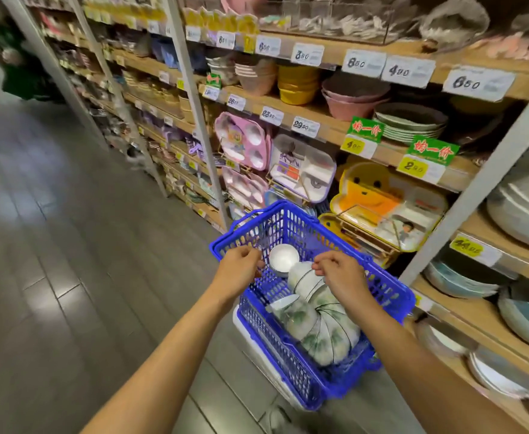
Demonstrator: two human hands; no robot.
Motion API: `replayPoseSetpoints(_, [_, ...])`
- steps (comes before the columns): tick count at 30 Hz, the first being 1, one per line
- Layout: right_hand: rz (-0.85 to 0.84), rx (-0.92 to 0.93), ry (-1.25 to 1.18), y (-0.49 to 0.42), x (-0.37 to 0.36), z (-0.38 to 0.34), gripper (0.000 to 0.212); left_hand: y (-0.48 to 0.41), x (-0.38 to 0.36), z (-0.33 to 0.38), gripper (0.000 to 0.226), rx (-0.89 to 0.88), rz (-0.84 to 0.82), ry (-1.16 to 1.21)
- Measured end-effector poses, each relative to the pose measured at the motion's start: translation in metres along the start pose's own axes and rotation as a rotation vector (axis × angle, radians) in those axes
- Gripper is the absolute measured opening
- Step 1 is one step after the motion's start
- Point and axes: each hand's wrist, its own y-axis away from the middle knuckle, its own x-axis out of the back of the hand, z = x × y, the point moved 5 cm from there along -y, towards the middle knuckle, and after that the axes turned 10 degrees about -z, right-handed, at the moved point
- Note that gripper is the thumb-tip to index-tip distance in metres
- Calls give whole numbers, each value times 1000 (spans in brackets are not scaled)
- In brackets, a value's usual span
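Our left hand (239, 267) curls at ten o'clock over the blue plastic mesh basket (275, 349) holding a sideways stack of leaf-patterned ceramic bowls (316, 317) (laid flat, likely for steadiness); our right hand (341, 274) curls at one o'clock. Whether either grips, we cannot tell.

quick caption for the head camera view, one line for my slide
Left hand and right hand hover, fingers curled, over a blue basket of stacked bowls beside tableware shelves.

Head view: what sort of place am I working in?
Most likely a homeware shop aisle: price tags on the wooden shelves, stacked bowls and plates, and a blue shopping basket holding crockery.
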Motion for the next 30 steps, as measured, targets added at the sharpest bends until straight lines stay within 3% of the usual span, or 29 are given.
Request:
replayPoseSetpoints(10, [-120, -263, 127, -111, -58, 77, 27, -118, 10, -32, 22, 173, -157, -127])
replayPoseSetpoints(16, [-174, -361, 224, -140, -74, 103, 33, -174, -14, -62, 26, 304, -366, -297])
replayPoseSetpoints(21, [-131, -488, 254, -138, -79, 115, 41, -213, -32, -96, 22, 430, -512, -350])
replayPoseSetpoints(25, [-52, -647, 200, -132, -84, 124, 34, -248, -42, -117, 23, 471, -574, -439])
replayPoseSetpoints(28, [21, -751, 209, -125, -85, 127, 29, -269, -53, -132, 21, 420, -691, -633])
replayPoseSetpoints(30, [35, -803, 200, -122, -92, 131, 15, -280, -65, -140, 17, 351, -799, -763])
